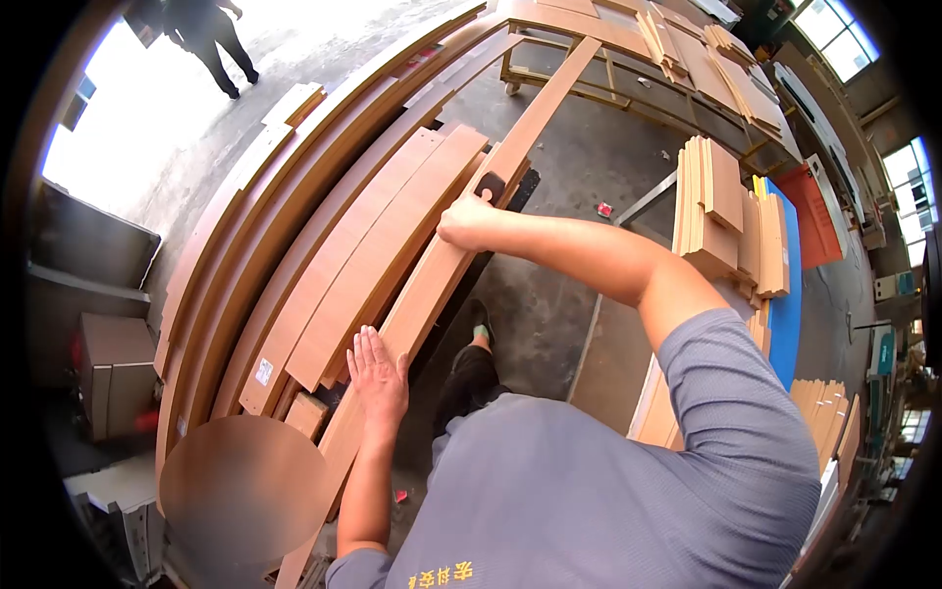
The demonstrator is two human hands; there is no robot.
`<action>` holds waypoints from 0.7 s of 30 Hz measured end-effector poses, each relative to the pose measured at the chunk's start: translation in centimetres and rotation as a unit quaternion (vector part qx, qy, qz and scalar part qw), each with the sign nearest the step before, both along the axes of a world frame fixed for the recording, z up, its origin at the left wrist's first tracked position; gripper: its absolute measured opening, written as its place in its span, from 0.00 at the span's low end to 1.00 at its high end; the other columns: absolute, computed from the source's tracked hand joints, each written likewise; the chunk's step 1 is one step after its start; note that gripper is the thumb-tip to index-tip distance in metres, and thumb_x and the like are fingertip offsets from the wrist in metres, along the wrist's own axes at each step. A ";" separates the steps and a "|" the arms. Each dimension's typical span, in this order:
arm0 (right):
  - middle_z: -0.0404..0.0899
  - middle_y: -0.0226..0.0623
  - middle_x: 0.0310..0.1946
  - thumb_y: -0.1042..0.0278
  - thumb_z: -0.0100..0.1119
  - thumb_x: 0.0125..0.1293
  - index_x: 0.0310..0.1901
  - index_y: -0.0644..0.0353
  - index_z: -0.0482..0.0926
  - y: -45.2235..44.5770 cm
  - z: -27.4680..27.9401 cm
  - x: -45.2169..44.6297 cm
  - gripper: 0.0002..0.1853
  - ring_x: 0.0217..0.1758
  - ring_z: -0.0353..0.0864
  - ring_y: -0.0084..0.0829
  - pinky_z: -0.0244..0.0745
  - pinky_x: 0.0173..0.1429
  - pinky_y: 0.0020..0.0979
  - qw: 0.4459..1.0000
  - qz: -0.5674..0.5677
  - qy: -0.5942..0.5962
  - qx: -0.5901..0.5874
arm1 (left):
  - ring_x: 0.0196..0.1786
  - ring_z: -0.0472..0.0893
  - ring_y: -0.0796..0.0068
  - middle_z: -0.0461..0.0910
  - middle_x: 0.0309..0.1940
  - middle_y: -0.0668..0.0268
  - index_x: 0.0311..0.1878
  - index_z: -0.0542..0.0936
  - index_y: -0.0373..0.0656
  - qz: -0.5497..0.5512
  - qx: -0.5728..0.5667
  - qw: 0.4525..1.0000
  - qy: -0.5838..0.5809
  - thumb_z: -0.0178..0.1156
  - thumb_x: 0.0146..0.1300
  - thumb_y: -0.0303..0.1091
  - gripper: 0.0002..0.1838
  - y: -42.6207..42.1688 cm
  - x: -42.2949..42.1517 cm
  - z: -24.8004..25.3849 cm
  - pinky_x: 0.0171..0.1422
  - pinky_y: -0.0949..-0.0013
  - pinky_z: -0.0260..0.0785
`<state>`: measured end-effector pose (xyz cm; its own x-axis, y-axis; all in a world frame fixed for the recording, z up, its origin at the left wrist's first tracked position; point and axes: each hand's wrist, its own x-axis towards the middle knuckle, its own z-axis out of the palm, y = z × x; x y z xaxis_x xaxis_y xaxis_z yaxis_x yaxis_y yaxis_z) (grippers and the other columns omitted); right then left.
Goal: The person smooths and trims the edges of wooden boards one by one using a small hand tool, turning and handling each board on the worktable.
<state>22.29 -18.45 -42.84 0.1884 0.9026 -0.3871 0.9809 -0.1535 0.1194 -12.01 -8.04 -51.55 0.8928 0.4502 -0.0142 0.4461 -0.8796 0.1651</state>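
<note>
Across the middle of the view, a long wood-toned board (424, 293) is running diagonally beside a stack of curved-looking panels (358, 245), and both of the person's hands are touching it. The left hand (379, 381) is lying palm down on the board's nearer part, its fingers (365, 348) extending nearly straight and gripping nothing. Farther up, the right hand (465, 222) is resting at the board with its fingers curling inward; I cannot tell how tightly they are closing, or whether they are holding the small dark piece (490, 185) just beside them. A white label (263, 371) is showing on one panel's near end. Beyond, a wheeled surface (535, 82) is carrying more boards. Toward the right, a pile of short planks (708, 201) is standing near a blue panel (784, 304), while another person (211, 44) is standing well apart, at the upper left.
</note>
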 end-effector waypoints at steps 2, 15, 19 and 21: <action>0.91 0.45 0.39 0.69 0.67 0.56 0.37 0.60 0.90 -1.9 0.4 5.2 0.08 0.47 0.92 0.46 0.87 0.50 0.47 1.000 0.004 -0.002 -0.002 | 0.86 0.56 0.52 0.58 0.84 0.50 0.83 0.55 0.33 -0.010 -0.006 1.000 -0.001 0.54 0.78 0.53 0.43 -1.0 4.5 0.5 0.90 0.47 0.42; 0.85 0.32 0.63 0.71 0.70 0.53 0.43 0.52 0.90 -10.9 -3.4 38.0 0.14 0.63 0.86 0.41 0.84 0.59 0.44 0.999 0.000 0.035 -0.014 | 0.87 0.52 0.49 0.58 0.83 0.49 0.82 0.57 0.33 -0.107 -0.071 0.992 -0.010 0.60 0.73 0.50 0.44 -6.6 34.4 0.7 0.90 0.45 0.41; 0.91 0.37 0.37 0.71 0.71 0.52 0.39 0.50 0.92 -12.2 -3.1 49.2 0.11 0.46 0.91 0.44 0.86 0.49 0.45 1.000 -0.004 0.006 -0.013 | 0.87 0.52 0.48 0.59 0.83 0.50 0.81 0.58 0.32 -0.089 -0.081 0.993 0.013 0.61 0.72 0.45 0.42 -8.5 40.5 1.6 0.91 0.45 0.39; 0.91 0.36 0.36 0.71 0.71 0.52 0.38 0.48 0.92 -12.8 -3.0 54.6 0.10 0.45 0.91 0.43 0.86 0.48 0.44 1.000 0.000 -0.002 -0.028 | 0.87 0.51 0.49 0.59 0.83 0.51 0.82 0.58 0.34 -0.078 -0.074 0.994 0.031 0.62 0.71 0.47 0.43 -9.0 42.2 1.0 0.91 0.44 0.39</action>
